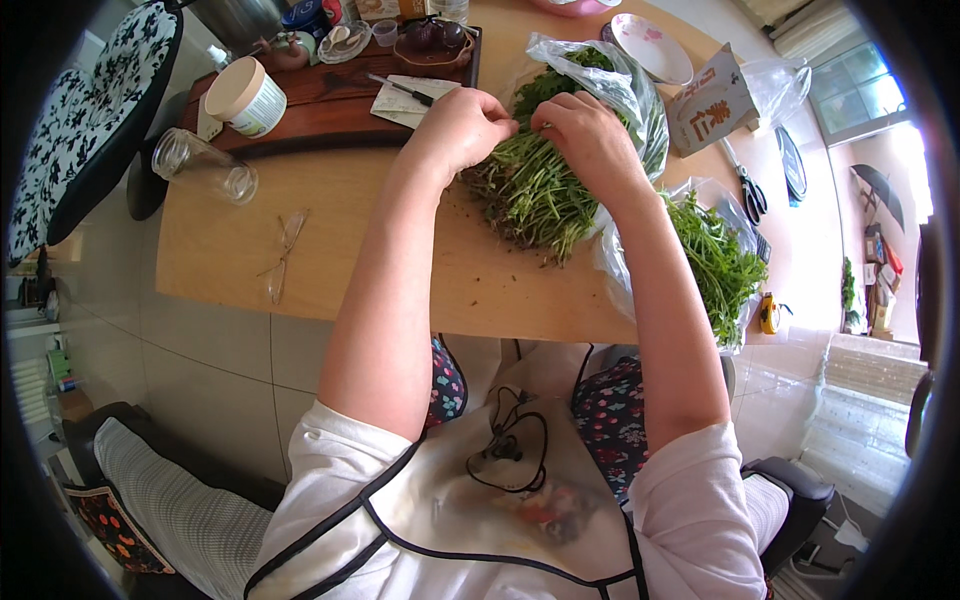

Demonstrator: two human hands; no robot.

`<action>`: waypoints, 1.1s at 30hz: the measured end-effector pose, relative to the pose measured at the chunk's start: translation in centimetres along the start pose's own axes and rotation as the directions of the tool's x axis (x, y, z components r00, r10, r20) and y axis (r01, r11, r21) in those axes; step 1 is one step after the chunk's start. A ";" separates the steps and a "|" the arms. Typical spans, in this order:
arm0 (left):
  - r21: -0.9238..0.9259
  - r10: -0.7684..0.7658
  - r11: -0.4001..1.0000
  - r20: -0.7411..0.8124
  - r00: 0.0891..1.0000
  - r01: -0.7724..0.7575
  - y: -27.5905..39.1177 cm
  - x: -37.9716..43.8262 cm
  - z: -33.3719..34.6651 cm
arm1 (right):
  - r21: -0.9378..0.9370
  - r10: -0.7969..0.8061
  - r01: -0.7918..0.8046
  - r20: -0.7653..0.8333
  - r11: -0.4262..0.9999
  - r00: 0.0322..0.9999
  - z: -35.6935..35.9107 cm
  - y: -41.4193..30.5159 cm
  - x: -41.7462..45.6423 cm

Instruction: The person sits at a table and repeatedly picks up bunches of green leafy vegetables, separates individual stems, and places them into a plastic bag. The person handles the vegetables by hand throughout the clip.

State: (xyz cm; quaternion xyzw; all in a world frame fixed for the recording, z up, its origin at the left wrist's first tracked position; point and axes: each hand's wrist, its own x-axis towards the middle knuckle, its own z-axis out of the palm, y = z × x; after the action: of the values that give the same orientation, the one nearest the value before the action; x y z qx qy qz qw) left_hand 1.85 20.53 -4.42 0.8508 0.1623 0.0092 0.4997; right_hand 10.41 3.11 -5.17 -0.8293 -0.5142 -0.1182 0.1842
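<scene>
A large bunch of leafy greens [536,191] lies on the wooden table, its leaves partly inside a clear plastic bag [649,112] and its thin stems and soil-flecked roots towards me. At the bunch's left edge is my left hand [472,127], thumb and fingertips pinched together; whatever is between them is too small to make out. My right hand [589,142] rests over the upper stems with its fingers curled and pinching at them. A second heap of greens [720,262], leafier, sits on another plastic bag [619,270] beside my right forearm.
Eyeglasses [285,251] and a glass jar [206,166] lie on the table's left. Behind them, a dark wooden tray [330,105] holds a tub [246,97] and a pen [411,91] on paper. Scissors [750,191], a bowl [651,49] and a tape measure [769,313] are at right.
</scene>
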 end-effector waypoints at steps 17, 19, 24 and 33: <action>-0.504 0.062 0.863 0.163 0.985 0.029 2.0 -0.8 -0.8 | 0.288 0.131 -0.082 -0.158 0.954 0.979 -2.0 0.3 0.5; -0.630 0.120 0.777 0.147 0.982 0.000 2.1 -0.7 -0.9 | 0.332 0.180 -0.100 -0.219 0.938 0.959 -2.8 -0.7 0.8; -0.788 0.168 0.612 0.049 0.985 -0.066 3.9 -2.0 -0.8 | 0.275 0.230 -0.140 -0.330 0.951 0.915 -4.5 -1.7 1.5; -0.849 0.163 0.525 0.041 0.986 -0.052 3.1 -2.0 -2.3 | 0.842 0.533 0.067 -0.399 0.536 0.746 -8.5 -0.8 1.3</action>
State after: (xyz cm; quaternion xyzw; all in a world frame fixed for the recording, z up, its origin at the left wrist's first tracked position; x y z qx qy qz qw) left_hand 0.38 20.54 -0.36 0.5104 0.0558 0.0684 0.8554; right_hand 10.22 0.84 3.11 -0.6250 -0.2938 -0.1038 0.7158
